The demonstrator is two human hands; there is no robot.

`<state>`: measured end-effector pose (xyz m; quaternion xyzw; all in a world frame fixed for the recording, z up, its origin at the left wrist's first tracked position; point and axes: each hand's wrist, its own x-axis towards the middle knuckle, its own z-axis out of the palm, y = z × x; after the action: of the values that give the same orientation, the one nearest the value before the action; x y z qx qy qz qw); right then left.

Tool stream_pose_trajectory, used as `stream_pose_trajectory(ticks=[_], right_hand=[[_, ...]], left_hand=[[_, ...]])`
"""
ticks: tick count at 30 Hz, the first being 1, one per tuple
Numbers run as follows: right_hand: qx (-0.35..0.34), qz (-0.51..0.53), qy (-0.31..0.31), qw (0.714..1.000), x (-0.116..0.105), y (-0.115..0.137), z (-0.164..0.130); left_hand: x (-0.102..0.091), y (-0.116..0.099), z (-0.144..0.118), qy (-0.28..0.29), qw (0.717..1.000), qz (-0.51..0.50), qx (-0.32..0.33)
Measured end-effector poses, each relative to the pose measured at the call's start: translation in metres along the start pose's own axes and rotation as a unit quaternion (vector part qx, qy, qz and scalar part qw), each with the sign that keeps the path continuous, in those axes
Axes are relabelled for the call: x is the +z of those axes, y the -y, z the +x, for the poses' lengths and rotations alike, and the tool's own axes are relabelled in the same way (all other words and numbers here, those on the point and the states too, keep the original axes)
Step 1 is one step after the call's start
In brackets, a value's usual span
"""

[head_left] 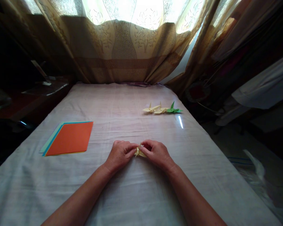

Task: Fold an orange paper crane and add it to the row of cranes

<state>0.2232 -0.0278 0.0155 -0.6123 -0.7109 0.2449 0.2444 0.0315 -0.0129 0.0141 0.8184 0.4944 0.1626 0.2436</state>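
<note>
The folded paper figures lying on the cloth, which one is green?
The rightmost figure in the row of three; the other two are pale yellow.

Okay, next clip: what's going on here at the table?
A person is working a small pale yellow folded paper piece with both hands: the left hand and right hand pinch it from either side, just above the white cloth-covered table. Farther back on the right lie three finished folded figures, two yellow and one green. A stack of coloured paper sheets, orange on top, sits to the left. Curtains hang behind.
</note>
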Motion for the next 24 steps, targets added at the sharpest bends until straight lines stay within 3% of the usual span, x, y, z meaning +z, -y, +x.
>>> stream_pose_trajectory(ticks=[11,17,24], right_hand=[[0.022,0.053,-0.004,0.998,0.006,0.000,0.001],[0.035,0.044,-0.014,0.998,0.007,0.000,0.001],[0.031,0.037,-0.008,0.999,0.005,0.002,0.000]], left_hand=[[0.001,0.003,0.000,0.000,1.000,-0.008,0.008],[0.002,0.002,-0.002,-0.041,0.998,-0.043,-0.022],[0.006,0.012,-0.004,-0.037,0.996,-0.072,0.036]])
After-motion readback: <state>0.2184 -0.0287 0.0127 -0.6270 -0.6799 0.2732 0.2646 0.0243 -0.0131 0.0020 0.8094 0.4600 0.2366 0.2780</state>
